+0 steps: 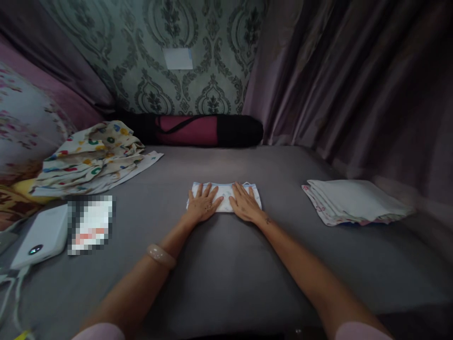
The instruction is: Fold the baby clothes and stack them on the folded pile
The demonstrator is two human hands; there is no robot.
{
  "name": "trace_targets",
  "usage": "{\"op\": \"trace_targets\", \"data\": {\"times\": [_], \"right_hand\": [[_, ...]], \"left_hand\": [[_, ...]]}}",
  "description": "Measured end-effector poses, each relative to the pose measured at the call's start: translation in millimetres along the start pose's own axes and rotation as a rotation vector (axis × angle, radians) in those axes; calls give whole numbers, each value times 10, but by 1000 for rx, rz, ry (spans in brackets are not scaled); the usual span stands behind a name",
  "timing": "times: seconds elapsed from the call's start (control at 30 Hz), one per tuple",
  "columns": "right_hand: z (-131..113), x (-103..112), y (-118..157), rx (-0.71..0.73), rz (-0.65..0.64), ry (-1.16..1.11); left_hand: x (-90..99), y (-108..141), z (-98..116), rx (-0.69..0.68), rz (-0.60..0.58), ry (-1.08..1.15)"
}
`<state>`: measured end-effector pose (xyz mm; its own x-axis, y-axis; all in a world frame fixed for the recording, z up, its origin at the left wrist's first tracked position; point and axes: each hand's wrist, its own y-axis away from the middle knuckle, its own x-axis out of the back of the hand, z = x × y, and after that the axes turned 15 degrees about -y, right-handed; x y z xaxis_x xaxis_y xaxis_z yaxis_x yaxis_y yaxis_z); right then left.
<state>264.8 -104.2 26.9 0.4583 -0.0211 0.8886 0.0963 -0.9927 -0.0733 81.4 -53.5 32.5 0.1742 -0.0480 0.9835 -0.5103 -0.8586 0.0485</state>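
A small folded white cloth point(226, 204) with blue edging lies flat on the grey surface in the middle of the view. My left hand point(204, 203) rests palm down on its left part, fingers spread. On the right part lies my right hand point(244, 203), also flat with its fingers apart. The cloth shows between the two thumbs and along its far edge, where a thin white loop sticks out near my right fingertips. My palms hide the rest of it.
Folded cloths point(357, 200) are stacked at the right. A crumpled patterned cloth point(102, 151) lies at the left, beyond a white power bank point(44, 236) with cables and a blurred item. A black and red bag point(191, 130) lies along the wall.
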Motion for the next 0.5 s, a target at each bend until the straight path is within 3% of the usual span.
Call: {"op": "trace_targets", "data": {"times": [0.2, 0.5], "right_hand": [[55, -21, -34, -18, 19, 53], [185, 144, 4, 106, -39, 88]], "left_hand": [[27, 0, -7, 21, 6, 1], [-4, 13, -125, -18, 41, 6]]}}
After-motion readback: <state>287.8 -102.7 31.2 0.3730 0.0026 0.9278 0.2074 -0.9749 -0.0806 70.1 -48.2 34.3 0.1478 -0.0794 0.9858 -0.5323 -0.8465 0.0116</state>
